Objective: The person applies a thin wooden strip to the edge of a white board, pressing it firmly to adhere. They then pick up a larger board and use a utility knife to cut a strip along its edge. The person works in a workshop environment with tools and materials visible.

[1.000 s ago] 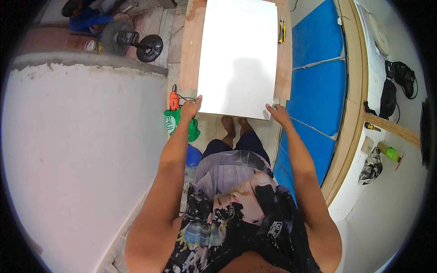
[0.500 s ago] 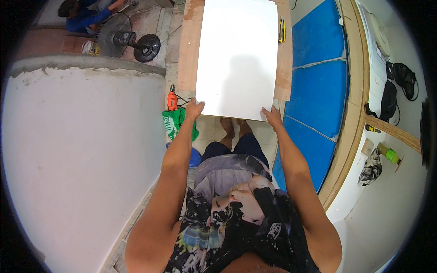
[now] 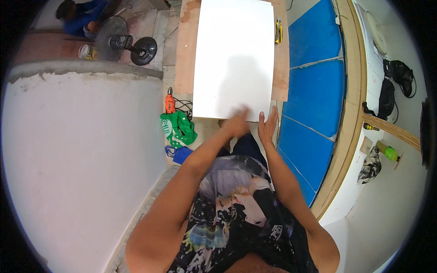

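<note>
A large white rectangular sheet (image 3: 230,41) lies on a brown wooden board (image 3: 185,68), its near edge extending past the board toward me. My left hand (image 3: 237,123) is at that near edge, right of its middle; motion smears its fingers, so its grip is unclear. Around the near right corner, my right hand (image 3: 267,126) is open, thumb apart from upright fingers and palm turned toward the sheet's edge. I cannot tell whether it touches. A yellow-and-black utility knife (image 3: 278,32) rests on the wooden board along the sheet's right side.
On the floor at left are an orange drill (image 3: 170,103), a green bag (image 3: 180,128) and a blue bag (image 3: 182,155). A low white wall (image 3: 86,150) bounds the left; blue panels (image 3: 316,86) line the right. Far left, a black fan (image 3: 111,38) stands near another person (image 3: 79,18).
My left hand has left the sheet's near left corner and swung right along the near edge. My right hand has loosened from its corner, fingers now raised. The sheet stays on the board.
</note>
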Tool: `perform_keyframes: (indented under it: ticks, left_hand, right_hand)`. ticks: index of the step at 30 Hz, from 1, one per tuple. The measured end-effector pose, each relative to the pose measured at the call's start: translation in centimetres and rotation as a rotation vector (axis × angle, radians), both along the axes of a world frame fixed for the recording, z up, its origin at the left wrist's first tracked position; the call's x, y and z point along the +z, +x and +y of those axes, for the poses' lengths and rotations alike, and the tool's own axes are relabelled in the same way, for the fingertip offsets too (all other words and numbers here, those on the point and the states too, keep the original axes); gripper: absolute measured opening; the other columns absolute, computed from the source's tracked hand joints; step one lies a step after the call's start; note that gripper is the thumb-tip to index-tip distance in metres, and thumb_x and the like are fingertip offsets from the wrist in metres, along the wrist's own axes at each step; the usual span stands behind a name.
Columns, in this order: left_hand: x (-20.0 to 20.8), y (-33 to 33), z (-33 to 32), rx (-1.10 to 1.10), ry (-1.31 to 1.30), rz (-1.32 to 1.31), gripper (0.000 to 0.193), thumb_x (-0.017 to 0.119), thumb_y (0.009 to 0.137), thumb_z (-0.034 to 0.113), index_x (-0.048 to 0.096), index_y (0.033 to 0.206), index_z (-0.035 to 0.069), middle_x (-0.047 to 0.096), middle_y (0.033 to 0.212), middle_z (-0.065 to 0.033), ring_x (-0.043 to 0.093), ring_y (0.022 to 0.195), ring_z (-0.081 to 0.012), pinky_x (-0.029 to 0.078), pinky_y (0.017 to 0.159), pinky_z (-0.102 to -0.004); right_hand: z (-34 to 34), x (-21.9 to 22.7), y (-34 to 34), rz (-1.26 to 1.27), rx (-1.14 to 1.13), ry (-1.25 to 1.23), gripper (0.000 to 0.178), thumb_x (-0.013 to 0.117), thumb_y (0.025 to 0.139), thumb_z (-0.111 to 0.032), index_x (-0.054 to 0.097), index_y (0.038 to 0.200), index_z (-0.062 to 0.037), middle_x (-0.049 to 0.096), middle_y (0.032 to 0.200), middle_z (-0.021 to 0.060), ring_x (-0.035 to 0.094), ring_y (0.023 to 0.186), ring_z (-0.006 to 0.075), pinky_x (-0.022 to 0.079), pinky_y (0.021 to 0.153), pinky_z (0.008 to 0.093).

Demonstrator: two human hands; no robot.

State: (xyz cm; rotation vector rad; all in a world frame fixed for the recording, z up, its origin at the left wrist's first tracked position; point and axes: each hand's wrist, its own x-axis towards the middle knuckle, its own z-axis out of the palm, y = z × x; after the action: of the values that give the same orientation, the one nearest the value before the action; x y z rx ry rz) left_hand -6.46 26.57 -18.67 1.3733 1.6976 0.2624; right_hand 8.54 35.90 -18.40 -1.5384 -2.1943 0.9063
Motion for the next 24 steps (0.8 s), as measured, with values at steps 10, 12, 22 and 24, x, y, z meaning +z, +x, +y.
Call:
perform_keyframes:
  ticks: [10,12,22,24]
  left_hand:
    - [-0.5,-1.2,-4.9,0.155,0.371,0.182,0.036,0.063,0.084,0.019,0.064,0.112,-0.003,0.063,0.106,-0.0225,0.062,0.097,-0.0390,0.050,0.086,-0.0499]
    - [-1.3,-6.2,-6.3,0.325,0.411,0.416,0.046,0.062,0.087,0.019,0.056,0.127,-0.002,0.057,0.117,-0.0218,0.057,0.106,-0.0371,0.049,0.087,-0.0490]
    - [0.5,-8.7,-4.6,0.272,0.032,0.492,0.067,0.067,0.085,0.029,0.044,0.143,0.003,0.049,0.119,-0.0201,0.053,0.106,-0.0363,0.050,0.087,-0.0478]
    - [0.0,-9.1,-4.6,0.312,0.034,0.468,0.067,0.067,0.084,0.031,0.046,0.144,0.008,0.049,0.120,-0.0199,0.053,0.107,-0.0370,0.050,0.088,-0.0485]
  right_hand:
    - [-1.5,0.9,-1.3,-0.466,0.627,0.063,0.069,0.057,0.095,-0.039,0.036,0.149,-0.0021,0.023,0.162,0.0152,0.021,0.149,0.0360,0.021,0.118,0.0576]
    - [-2.4,0.3,-0.7,-0.549,0.712,0.051,0.076,0.054,0.095,-0.045,0.029,0.153,-0.0039,0.012,0.166,0.0103,0.014,0.151,0.0343,0.017,0.117,0.0623]
    - [-0.7,2.0,5.8,-0.782,0.584,0.009,0.072,0.049,0.097,-0.050,0.032,0.154,-0.0103,0.019,0.163,0.0143,0.013,0.150,0.0419,0.011,0.116,0.0659]
    - [-0.7,2.2,5.8,-0.715,0.550,0.038,0.067,0.051,0.097,-0.049,0.038,0.152,-0.0126,0.022,0.161,0.0173,0.013,0.149,0.0430,0.012,0.116,0.0659]
